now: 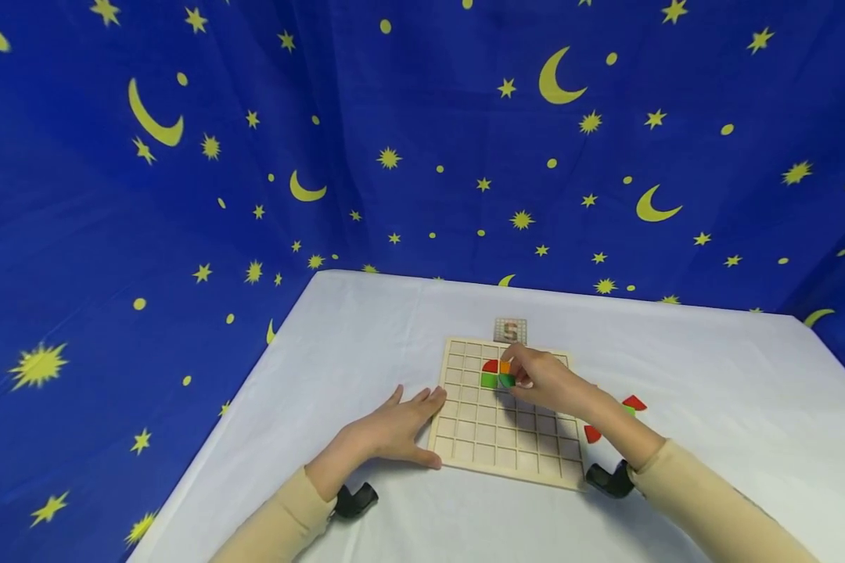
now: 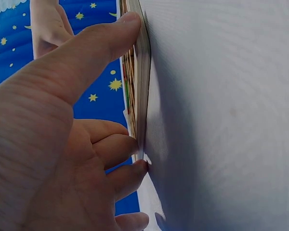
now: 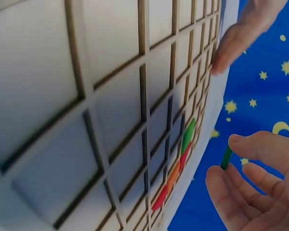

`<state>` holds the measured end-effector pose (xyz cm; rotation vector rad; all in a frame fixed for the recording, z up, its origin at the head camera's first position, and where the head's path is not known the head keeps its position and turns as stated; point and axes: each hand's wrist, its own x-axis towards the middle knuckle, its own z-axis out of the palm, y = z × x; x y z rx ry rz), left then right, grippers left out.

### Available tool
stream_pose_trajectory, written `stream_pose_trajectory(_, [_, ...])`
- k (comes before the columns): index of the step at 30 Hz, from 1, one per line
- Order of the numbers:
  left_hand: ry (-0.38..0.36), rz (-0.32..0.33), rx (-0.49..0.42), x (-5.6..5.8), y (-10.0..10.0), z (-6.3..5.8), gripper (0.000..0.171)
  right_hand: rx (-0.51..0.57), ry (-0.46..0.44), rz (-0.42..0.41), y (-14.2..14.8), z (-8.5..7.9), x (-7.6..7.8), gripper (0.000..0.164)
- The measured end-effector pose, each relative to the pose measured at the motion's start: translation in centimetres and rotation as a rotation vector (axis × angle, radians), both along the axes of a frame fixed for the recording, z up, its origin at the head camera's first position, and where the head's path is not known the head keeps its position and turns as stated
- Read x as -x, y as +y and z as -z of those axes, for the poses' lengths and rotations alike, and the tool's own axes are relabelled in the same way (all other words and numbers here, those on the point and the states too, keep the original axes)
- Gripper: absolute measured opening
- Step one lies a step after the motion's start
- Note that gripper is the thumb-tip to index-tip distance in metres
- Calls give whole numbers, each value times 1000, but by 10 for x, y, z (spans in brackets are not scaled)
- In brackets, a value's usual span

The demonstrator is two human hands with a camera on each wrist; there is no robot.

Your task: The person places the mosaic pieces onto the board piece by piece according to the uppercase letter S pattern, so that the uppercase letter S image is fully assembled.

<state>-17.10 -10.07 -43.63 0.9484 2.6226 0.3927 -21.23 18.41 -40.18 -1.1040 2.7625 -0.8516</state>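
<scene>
A square wooden grid board lies on the table. My right hand is over its upper part. Between the right thumb and fingertips I pinch a small dark green tile, held off the board. Near that hand, a green tile, a red tile and an orange tile sit in neighbouring cells. The right wrist view also shows a second red tile in the grid. My left hand rests against the board's left edge, its thumb and fingertips touching the rim.
A small card with an S-like pattern lies just beyond the board's far edge. Right of the board are loose pieces, among them a red one and another red one, partly hidden by the right forearm. White cloth covers the table.
</scene>
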Motion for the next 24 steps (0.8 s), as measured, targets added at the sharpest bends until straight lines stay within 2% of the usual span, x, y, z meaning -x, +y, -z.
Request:
stream_pose_trajectory(7, [15,4,11,0,1,0,102,-7,-35,-23,-14,7,1,38])
stream_pose_trajectory(12, [11,0,9,0,2,-1,101,-24,-10,-35,-22,14,4,34])
stream_pose_trajectory(16, [9,-4,11,0,2,-2,101,-31,5,-37,-24,21,6,34])
stream_pose_trajectory(24, [5,-3,8,0,1,-1,102,-71,-23,-17,-26,28,8,34])
